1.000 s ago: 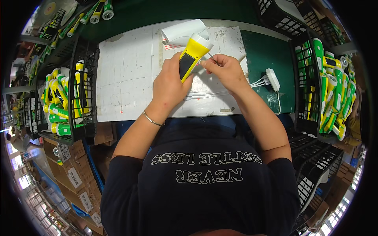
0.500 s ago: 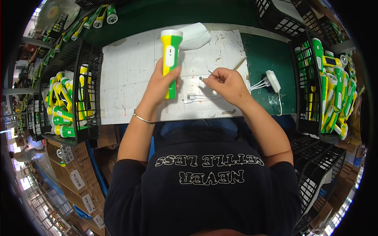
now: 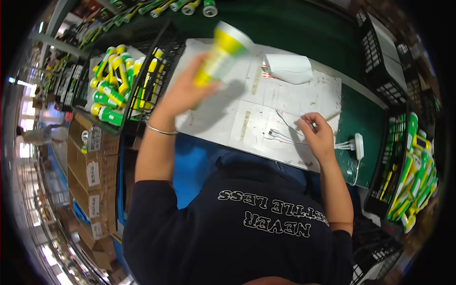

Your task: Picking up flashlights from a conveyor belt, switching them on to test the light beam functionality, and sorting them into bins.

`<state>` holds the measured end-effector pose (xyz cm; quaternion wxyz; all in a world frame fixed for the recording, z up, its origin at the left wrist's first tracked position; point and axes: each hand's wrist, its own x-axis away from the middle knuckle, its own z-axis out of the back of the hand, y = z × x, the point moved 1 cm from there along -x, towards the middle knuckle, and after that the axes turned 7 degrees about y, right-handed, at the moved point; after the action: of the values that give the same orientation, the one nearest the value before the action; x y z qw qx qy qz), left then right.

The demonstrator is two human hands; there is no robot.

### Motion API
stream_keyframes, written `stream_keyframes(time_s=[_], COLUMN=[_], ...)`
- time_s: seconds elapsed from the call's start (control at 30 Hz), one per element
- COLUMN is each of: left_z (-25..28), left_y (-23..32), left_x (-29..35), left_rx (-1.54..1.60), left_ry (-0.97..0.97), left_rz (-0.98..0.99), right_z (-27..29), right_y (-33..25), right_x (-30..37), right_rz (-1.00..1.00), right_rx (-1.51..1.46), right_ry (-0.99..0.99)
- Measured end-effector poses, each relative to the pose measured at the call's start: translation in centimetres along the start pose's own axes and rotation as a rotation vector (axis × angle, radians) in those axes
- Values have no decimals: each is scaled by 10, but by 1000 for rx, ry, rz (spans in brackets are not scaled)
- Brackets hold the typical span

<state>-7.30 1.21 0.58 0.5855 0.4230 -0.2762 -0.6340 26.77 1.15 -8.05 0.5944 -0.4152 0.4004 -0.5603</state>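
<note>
A yellow and green flashlight (image 3: 222, 54) with a white head is gripped in my left hand (image 3: 190, 90), raised over the left part of the white work board (image 3: 213, 116). Motion blurs the flashlight, and it tilts with its head up and to the right. My right hand (image 3: 319, 137) rests low over the board's right side, fingers curled in; what they hold, if anything, is hidden. Beside it lie white charging cables (image 3: 285, 137), one loose end pointing up and left. They run under my hand to a white charger plug (image 3: 358, 146).
Black crates hold yellow and green flashlights, one at left (image 3: 130, 102) and one at right (image 3: 387, 175). A curled white sheet (image 3: 289, 69) lies at the board's far side. More flashlights (image 3: 190, 8) line the green table's back. Cardboard boxes (image 3: 97, 171) stand lower left.
My left hand has carried the flashlight left, tilting it. My right hand no longer visibly holds out the cable plug. The view has turned toward the left.
</note>
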Motion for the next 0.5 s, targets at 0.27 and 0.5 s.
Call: stream_keyframes(time_s=[0.27,0.5], left_z=[202,206], left_y=[-115,-158], left_x=[-13,-51], left_rx=[-698,-1173], left_ry=[496,508], left_rz=[449,396], right_z=[-15,-28], right_y=[-8,-19], right_x=[4,11], right_rz=[-31,104], right_rx=[-80,-5], right_ry=[-98,-164])
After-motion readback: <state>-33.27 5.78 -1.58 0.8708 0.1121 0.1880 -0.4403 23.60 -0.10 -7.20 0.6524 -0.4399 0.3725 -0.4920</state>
